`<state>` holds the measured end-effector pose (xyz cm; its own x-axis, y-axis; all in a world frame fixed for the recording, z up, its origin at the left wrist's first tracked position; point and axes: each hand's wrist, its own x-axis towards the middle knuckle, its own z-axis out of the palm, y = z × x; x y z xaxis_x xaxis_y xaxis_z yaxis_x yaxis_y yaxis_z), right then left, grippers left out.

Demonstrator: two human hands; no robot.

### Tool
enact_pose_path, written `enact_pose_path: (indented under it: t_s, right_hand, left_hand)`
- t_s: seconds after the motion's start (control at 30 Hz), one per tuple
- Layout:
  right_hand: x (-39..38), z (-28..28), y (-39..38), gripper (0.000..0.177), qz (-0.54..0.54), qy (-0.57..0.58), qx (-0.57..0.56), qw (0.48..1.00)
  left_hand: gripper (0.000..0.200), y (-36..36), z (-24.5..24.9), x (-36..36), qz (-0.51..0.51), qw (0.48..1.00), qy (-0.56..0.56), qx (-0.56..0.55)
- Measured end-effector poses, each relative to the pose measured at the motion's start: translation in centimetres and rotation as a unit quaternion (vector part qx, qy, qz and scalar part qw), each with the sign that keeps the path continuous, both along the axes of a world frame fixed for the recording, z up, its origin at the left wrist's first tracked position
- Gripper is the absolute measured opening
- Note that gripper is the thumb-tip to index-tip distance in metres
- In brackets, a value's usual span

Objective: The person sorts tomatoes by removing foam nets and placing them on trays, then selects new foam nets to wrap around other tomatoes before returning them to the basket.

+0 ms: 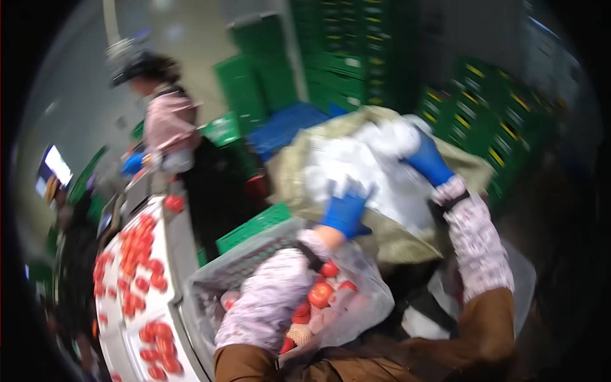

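Observation:
My left hand point(347, 211), in a blue glove, reaches over the crate's far edge with its fingers spread against a heap of soft white material point(359, 169). The heap fills an open olive woven sack point(394, 245); blur hides what kind of pieces it is made of. At the sack's far right side is my right hand point(425, 155), also gloved in blue, its fingers hidden by the white material. Below my left forearm stands a grey crate point(238, 272) lined with clear plastic, holding tomatoes point(321, 294), some in pale netting.
Many tomatoes lie on a white sorting table point(167, 305) at left. Another person point(170, 121) in a pink top stands beside it. Green crates point(490, 118) are stacked at the right and back. A blue sheet point(286, 127) lies behind the sack.

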<state>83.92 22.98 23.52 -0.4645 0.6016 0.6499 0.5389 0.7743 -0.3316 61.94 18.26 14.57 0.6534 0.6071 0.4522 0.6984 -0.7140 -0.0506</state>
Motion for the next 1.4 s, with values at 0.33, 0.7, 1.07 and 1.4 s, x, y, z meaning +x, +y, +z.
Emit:
enact_pose_path:
  t_s: [0.33, 0.7, 1.07, 1.4]
  right_hand:
    - [-5.8, -22.9, 8.0, 0.097, -0.177, -0.417, -0.307, 0.837]
    - [-5.9, -27.7, 10.2, 0.074, -0.179, -0.358, -0.326, 0.856]
    - [-6.0, -10.6, 3.8, 0.127, -0.173, -0.438, -0.311, 0.825]
    - [0.3, -4.0, 4.2, 0.031, -0.118, -0.183, -0.179, 0.960]
  left_hand:
    - [0.018, -0.2, -2.5, -4.6, -0.012, 0.985, -0.106, -0.134]
    - [0.019, -1.6, -3.0, -4.8, 0.004, 0.994, -0.104, -0.020]
    - [0.019, -3.7, -2.4, -5.0, 0.011, 0.999, -0.034, -0.016]
    - [0.039, -11.8, 2.5, -12.9, 0.004, 0.983, -0.114, -0.142]
